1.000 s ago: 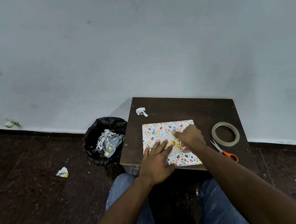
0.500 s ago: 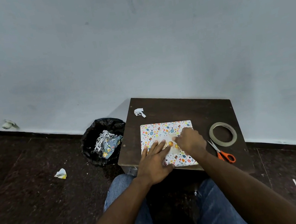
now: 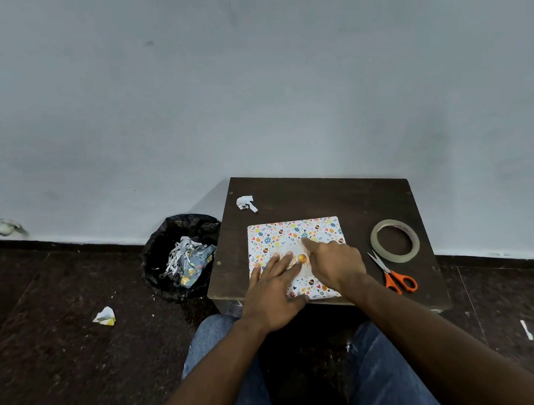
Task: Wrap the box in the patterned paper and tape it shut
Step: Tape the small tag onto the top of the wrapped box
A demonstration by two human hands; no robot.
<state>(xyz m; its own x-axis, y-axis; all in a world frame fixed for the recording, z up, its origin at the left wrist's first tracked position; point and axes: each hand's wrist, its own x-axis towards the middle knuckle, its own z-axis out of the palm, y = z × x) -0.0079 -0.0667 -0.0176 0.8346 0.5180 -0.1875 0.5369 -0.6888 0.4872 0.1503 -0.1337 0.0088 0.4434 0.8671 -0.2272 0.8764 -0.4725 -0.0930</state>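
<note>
A flat box (image 3: 284, 234) wrapped in white paper with small coloured egg patterns lies on a small dark wooden table (image 3: 320, 194). My left hand (image 3: 273, 291) rests flat on the box's near left part, fingers spread. My right hand (image 3: 335, 261) is on the box's right middle, other fingers curled, with the index finger stretched forward and pressing on the paper. A strip that looks like tape shows between the hands. A roll of clear tape (image 3: 395, 240) lies on the table to the right of the box.
Orange-handled scissors (image 3: 392, 275) lie near the tape roll. A crumpled paper scrap (image 3: 246, 203) sits at the table's far left corner. A black bin (image 3: 180, 257) with paper cuttings stands left of the table. Scraps litter the dark floor. The wall is directly behind the table.
My right hand has slid forward over the box, index finger now stretched out further up the paper. My left hand stays flat in place.
</note>
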